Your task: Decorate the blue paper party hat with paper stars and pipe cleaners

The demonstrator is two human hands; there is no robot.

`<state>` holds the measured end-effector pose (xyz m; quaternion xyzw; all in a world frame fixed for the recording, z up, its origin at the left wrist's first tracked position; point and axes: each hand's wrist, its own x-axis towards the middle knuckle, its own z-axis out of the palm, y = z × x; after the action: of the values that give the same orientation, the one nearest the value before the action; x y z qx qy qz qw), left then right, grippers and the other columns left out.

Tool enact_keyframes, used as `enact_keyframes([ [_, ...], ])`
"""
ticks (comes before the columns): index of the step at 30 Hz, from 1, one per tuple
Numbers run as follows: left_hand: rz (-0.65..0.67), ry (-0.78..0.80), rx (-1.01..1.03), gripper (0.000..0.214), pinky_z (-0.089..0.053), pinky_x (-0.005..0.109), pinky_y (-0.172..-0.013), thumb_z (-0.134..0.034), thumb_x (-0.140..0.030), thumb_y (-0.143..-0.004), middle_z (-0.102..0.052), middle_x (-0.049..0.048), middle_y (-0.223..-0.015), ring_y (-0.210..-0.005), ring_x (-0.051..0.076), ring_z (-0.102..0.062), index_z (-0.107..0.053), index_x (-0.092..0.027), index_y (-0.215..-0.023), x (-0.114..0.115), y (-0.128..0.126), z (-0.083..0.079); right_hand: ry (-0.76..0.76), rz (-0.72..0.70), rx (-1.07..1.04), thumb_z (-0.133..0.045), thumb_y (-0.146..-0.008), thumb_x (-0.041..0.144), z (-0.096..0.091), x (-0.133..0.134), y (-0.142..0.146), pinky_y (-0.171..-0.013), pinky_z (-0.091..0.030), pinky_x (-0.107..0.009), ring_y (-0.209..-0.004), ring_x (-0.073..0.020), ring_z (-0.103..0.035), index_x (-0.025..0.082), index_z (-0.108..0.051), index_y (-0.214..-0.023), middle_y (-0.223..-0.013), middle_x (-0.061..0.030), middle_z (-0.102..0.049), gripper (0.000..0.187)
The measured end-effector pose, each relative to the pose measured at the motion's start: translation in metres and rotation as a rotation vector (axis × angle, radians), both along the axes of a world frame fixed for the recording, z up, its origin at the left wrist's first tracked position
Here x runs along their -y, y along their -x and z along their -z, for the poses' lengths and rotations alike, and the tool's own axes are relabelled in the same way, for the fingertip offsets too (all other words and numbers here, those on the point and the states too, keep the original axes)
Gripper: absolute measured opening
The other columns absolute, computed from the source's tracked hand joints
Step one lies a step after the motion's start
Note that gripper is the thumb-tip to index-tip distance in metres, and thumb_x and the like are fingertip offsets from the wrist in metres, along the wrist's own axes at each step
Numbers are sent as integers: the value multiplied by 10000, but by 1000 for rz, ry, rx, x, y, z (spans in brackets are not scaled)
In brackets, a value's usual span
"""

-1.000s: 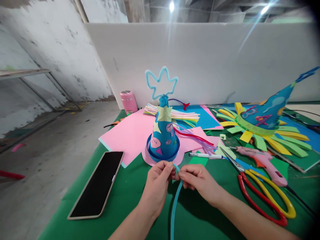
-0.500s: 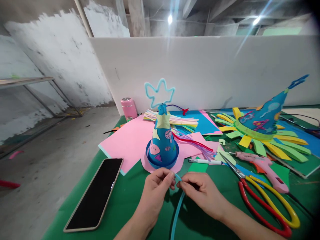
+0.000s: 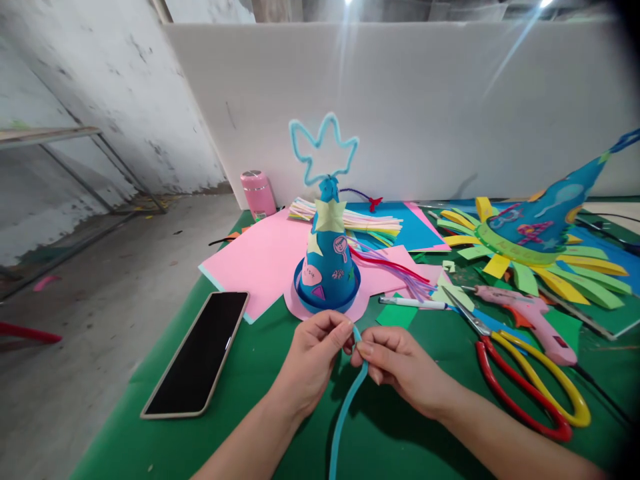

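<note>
Both hands work close together, fingertips nearly meeting: the left hand (image 3: 317,353) and the right hand (image 3: 397,367) are each clamped in a pinch on the upper end of one long, thin, light-blue stem (image 3: 339,423), apparently fuzzy chenille over wire. The stem is located above the green-covered table (image 3: 255,360), directly in front of the upright blue paper cone hat with a raised blue rim (image 3: 327,263); its free length curves down toward the near edge of view. Handling: expect very low weight, a soft, non-slip surface and a core that bends readily and keeps its bend (a judgement from appearance only). Take hold close to the bend, thumb against forefinger; avoid repeated sharp folding, which could fatigue a wire core. Markings: the round pink paper patch (image 3: 340,245) on the hat carries small lettering, too small to read. The rounded pink paper patch (image 3: 313,275) below it bears dark characters, likewise not legible with certainty. No brand can be read on the pink cylindrical bottle (image 3: 259,195) or the pink glue gun (image 3: 533,317).
</note>
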<state>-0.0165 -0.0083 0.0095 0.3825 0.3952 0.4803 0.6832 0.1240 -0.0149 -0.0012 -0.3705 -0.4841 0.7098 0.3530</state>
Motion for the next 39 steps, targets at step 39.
enact_keyframes([
  [39, 71, 67, -151, 205, -181, 172, -381, -528, -340, -769, -501, -43, -394, -333, 38, -308, -511, -156, -681, 20, -22, 11, -112, 323, 15, -570, -768, 358, 5, -7, -2, -493, -303, -192, -517, -72, -382, 159, -634, -750, -550, 34, -459, 209],
])
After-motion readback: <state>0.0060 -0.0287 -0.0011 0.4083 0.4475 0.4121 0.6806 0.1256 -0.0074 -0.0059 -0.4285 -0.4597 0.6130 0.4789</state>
